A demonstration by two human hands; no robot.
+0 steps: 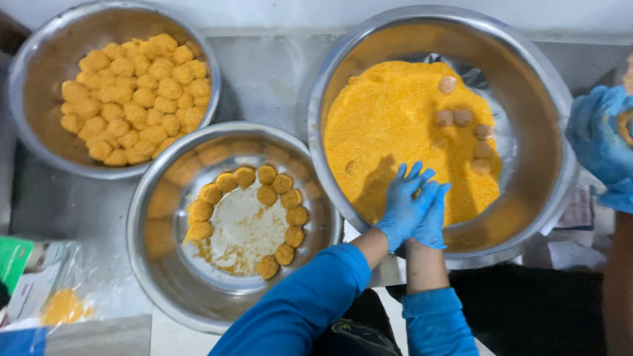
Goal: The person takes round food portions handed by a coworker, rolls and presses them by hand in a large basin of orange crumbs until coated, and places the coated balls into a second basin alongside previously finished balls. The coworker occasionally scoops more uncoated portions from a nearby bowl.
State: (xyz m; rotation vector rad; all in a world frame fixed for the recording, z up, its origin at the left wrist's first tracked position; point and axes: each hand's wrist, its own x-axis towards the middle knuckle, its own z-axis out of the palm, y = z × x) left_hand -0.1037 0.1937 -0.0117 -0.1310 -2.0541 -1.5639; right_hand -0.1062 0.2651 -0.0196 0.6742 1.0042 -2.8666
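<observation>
Both my hands wear blue gloves and are pressed palm to palm over the near side of a large steel bowl filled with orange crumbs. My left hand lies against my right hand. Whatever is between the palms is hidden. Several pale brown uncoated balls lie on the crumbs at the far right. A middle steel bowl holds a ring of orange-coated balls. A third bowl at the far left is heaped with coated balls.
Another person's blue-gloved hands work at the right edge, holding something orange. A clear plastic bag with orange crumbs and a green packet lie at the lower left. The bowls stand on a grey metal counter.
</observation>
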